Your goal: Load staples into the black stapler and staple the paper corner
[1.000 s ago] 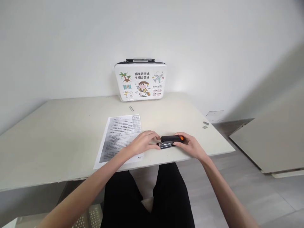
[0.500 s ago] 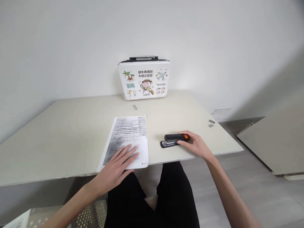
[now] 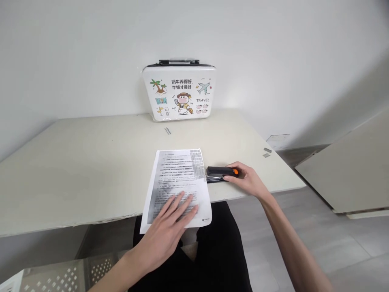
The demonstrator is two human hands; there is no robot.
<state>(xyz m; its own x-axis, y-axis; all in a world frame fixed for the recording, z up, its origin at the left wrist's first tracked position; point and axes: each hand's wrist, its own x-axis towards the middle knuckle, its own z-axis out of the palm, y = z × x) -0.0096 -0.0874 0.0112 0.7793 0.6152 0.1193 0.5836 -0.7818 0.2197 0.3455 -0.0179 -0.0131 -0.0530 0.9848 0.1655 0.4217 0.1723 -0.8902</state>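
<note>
My left hand (image 3: 174, 219) lies flat with fingers spread on printed sheets of paper (image 3: 176, 174), whose lower end hangs past the table's front edge. Whether it is one sheet or a stack I cannot tell for sure. My right hand (image 3: 247, 178) is closed around the rear, orange-marked end of a black stapler (image 3: 221, 171) resting on the table. The front of the stapler meets the right edge of the paper, and the paper seems to cover the tip of its base.
A white cartoon-printed case (image 3: 180, 93) stands against the wall at the back of the table (image 3: 75, 170). Staple strips lie before the case (image 3: 167, 131) and near the right edge (image 3: 266, 152). A perforated basket (image 3: 54, 278) sits below at left.
My left hand has slid the paper to the right, up to the stapler, and its lower end now hangs further over the edge. My right hand keeps its hold on the stapler.
</note>
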